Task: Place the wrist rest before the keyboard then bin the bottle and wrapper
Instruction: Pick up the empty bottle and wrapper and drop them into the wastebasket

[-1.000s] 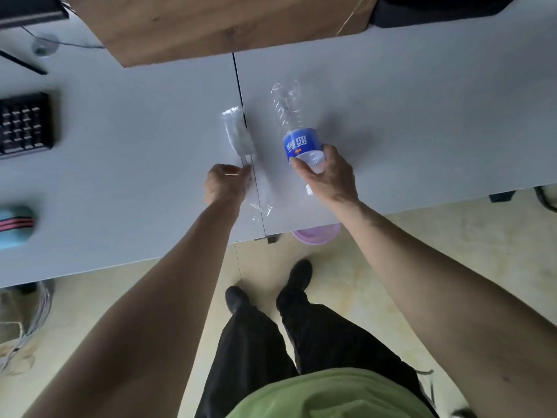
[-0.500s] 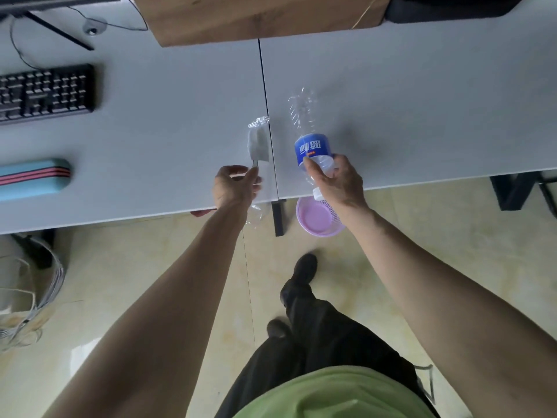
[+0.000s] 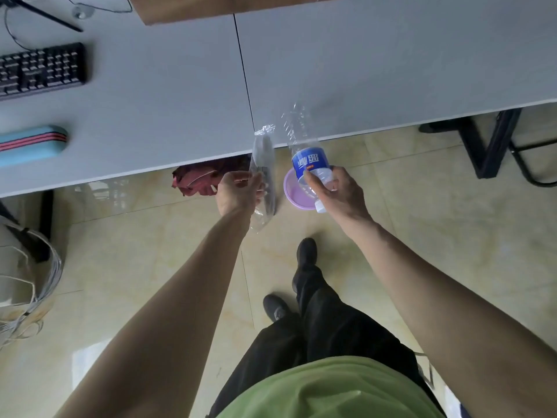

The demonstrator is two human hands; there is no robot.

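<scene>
left hand (image 3: 238,191) grips wrapper (image 3: 262,164), right hand (image 3: 340,191) bottle (image 3: 307,158).

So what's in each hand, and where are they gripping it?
The right hand holds the bottle near its cap end, below the blue label. The left hand pinches the clear wrapper around its lower half.
</scene>
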